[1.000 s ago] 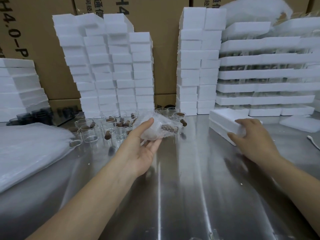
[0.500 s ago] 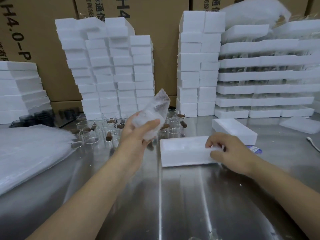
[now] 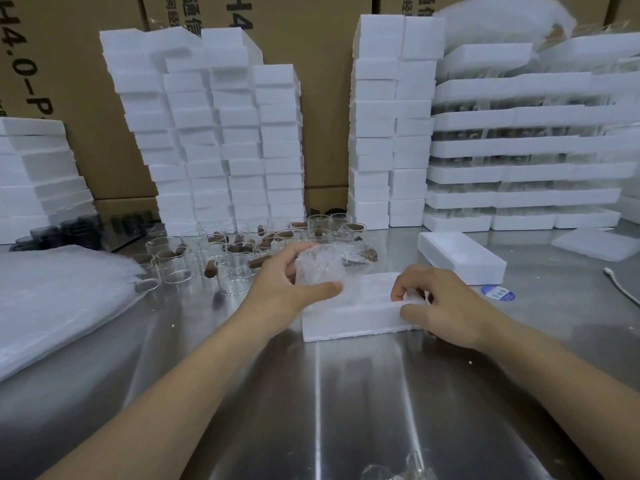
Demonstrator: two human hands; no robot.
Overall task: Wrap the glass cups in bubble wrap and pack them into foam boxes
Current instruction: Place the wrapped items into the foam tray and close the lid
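Note:
My left hand (image 3: 289, 287) grips a glass cup wrapped in bubble wrap (image 3: 325, 266), held low over the left end of a white foam box (image 3: 349, 315) on the steel table. My right hand (image 3: 440, 306) holds the box's right end, fingers curled over its top edge. Behind the box stand several bare glass cups (image 3: 221, 258) with brown cork pieces in and around them. A stack of bubble wrap sheets (image 3: 59, 299) lies at the left.
A second foam box (image 3: 462, 258) lies behind my right hand, next to a blue round sticker (image 3: 498, 293) and a white cable (image 3: 621, 285). Tall foam box stacks (image 3: 221, 133) and cardboard cartons line the back. A foam lid (image 3: 595, 245) lies far right.
My right hand pulled a foam box from the right to the middle of the table. My left hand raised the wrapped cup, then lowered it over the box's left end.

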